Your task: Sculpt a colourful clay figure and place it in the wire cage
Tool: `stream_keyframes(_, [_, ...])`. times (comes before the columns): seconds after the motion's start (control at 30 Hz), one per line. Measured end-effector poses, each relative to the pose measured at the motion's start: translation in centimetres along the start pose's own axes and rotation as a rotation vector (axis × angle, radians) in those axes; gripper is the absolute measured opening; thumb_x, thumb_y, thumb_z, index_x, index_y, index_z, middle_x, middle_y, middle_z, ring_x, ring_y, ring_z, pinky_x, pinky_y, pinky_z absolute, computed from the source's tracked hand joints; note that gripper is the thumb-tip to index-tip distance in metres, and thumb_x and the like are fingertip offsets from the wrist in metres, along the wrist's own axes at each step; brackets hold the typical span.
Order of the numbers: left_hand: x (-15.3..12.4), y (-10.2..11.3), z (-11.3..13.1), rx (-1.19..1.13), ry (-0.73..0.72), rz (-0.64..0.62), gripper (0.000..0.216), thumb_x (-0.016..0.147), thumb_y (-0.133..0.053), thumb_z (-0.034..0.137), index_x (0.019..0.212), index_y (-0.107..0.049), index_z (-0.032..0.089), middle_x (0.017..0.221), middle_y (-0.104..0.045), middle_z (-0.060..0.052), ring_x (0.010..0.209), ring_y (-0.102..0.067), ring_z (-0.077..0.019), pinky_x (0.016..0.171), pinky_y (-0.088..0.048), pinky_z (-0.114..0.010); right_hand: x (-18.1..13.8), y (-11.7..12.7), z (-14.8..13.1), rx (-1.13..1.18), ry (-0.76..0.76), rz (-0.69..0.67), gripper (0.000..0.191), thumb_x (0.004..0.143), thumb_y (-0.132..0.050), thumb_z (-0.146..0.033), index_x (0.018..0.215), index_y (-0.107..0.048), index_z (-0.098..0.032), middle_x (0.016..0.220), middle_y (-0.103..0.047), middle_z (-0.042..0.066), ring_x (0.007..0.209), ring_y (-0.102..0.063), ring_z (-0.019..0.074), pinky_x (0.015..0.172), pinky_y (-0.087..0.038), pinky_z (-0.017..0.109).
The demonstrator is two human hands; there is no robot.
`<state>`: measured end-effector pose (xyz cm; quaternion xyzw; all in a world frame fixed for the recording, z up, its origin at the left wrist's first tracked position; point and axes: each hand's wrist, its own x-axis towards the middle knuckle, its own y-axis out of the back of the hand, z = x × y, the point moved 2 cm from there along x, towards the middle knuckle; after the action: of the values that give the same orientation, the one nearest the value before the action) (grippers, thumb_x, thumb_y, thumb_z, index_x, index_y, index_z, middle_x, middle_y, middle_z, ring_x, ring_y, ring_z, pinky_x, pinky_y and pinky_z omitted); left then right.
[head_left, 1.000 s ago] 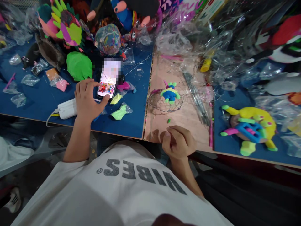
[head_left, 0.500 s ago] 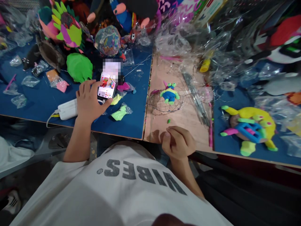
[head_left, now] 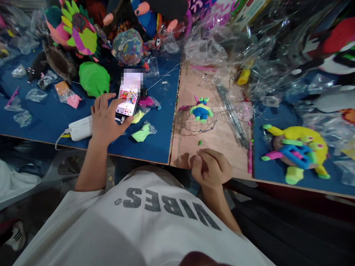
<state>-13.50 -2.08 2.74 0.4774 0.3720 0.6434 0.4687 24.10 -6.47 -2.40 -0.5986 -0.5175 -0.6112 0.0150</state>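
My left hand (head_left: 105,118) rests on the blue table with its fingers spread, thumb touching the lit screen of a phone (head_left: 127,101) that stands tilted. A white power bank (head_left: 80,128) lies just left of that hand. My right hand (head_left: 212,168) sits at the near edge of the tan board (head_left: 216,142), fingers curled in with thumb against forefinger; what it holds, if anything, is hidden. A small green clay bit (head_left: 199,142) lies just ahead of it. Farther back a small blue, green and yellow clay figure (head_left: 201,109) stands inside a wire ring.
Bags of green clay (head_left: 143,132) lie right of the phone. A green clay lump (head_left: 93,78) and colourful clay models (head_left: 80,31) crowd the back left. A yellow clay creature (head_left: 298,147) lies at right. Crumpled clear plastic (head_left: 249,48) fills the back.
The picture on the phone screen has scrolled under my left thumb, and the thumb has slid up a little. My right hand has stayed put.
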Motion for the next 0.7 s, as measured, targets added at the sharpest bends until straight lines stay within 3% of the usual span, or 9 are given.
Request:
stream_keyframes(0.27, [-0.04,0.12,0.28,0.018,-0.034,-0.044,0.068,0.096,-0.071,0.071,0.151,-0.062,0.033,0.167,-0.051,-0.014,0.157,-0.043,-0.0496,0.126,-0.038,-0.069,0.21,-0.11,0.0,0.003,0.003,-0.01,0.012,0.093,-0.072,-0.015,0.105,-0.071,-0.019,0.093,-0.079,0.008,0.079,-0.075,0.0204,0.07,-0.059,0.032])
stream_keyframes(0.47, [0.1,0.08,0.21,0.013,-0.019,-0.065,0.082,0.096,-0.051,0.09,0.146,-0.064,0.026,0.167,-0.05,-0.014,0.16,-0.04,-0.0498,0.125,-0.038,-0.071,0.27,-0.1,-0.03,0.008,0.005,-0.009,0.014,0.092,-0.072,-0.014,0.105,-0.071,-0.019,0.094,-0.079,0.008,0.079,-0.075,0.0205,0.07,-0.057,0.031])
stream_keyframes(0.7, [0.07,-0.14,-0.04,0.022,0.008,-0.065,0.058,0.094,-0.069,0.075,0.129,-0.067,0.029,0.164,-0.053,-0.015,0.16,-0.041,-0.0478,0.128,-0.037,-0.068,0.21,-0.12,0.04,0.016,-0.002,-0.008,0.012,0.092,-0.072,-0.013,0.103,-0.071,-0.018,0.092,-0.079,0.009,0.078,-0.074,0.0204,0.07,-0.057,0.032])
